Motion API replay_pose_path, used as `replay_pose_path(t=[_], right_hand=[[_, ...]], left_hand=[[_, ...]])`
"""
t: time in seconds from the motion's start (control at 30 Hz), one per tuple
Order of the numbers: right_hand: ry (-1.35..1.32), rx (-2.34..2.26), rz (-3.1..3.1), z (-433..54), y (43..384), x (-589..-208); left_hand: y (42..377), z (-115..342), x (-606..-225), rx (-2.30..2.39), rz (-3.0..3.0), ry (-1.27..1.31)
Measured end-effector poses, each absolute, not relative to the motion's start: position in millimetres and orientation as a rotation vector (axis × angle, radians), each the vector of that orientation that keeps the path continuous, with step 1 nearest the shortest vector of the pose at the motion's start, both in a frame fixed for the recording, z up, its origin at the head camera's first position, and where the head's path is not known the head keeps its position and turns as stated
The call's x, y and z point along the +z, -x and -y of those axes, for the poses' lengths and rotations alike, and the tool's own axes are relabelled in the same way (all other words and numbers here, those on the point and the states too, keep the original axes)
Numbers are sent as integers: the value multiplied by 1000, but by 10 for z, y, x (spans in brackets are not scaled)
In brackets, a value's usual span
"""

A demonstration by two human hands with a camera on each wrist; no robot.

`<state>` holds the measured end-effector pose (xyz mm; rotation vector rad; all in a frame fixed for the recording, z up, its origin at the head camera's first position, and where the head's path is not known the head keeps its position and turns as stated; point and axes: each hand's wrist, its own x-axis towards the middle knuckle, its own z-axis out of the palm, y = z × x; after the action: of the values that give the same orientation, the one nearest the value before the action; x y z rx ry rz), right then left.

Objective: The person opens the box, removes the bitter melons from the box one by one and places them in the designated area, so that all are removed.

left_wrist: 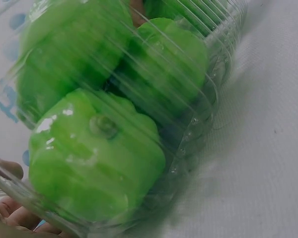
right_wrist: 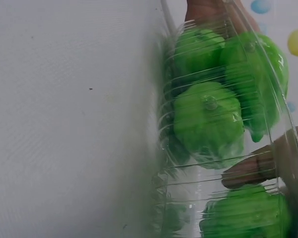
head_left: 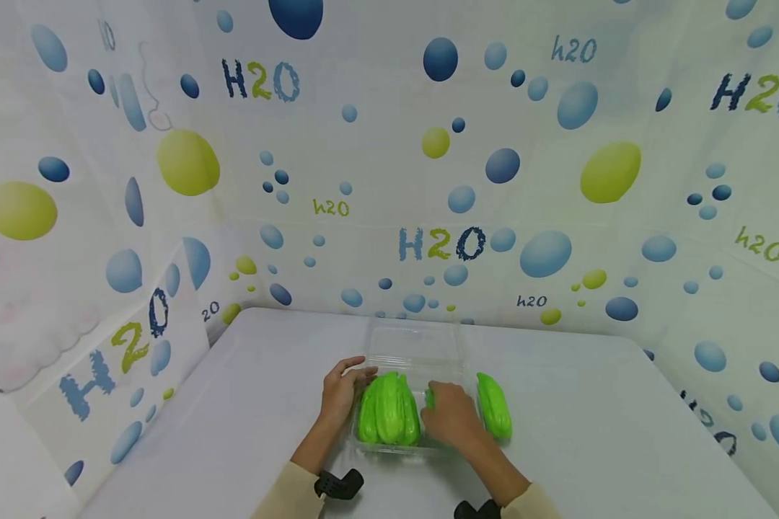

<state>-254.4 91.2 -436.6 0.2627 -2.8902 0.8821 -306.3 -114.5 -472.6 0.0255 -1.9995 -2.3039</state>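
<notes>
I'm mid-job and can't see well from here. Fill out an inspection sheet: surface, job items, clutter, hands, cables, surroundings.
Surface: white tabletop.
Job items: clear container, lid open at the far side; green vegetables inside; one loose vegetable on the table, right of the container.
Clutter: nothing seen.
Left hand: holds the container's left side.
Right hand: inside the container, apparently gripping another vegetable, mostly hidden.
Cables: nothing seen.
Surroundings: white sheeting printed with bubbles and H2O lettering; black wrist devices on both arms.
</notes>
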Motion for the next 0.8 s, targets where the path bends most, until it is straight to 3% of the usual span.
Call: replay_pose_path(t=[0.8], right_hand=[[-311,984,2734,-1053,2707,-4318]], left_hand=[[3155,1059,-4715,-2287,2002,-53]])
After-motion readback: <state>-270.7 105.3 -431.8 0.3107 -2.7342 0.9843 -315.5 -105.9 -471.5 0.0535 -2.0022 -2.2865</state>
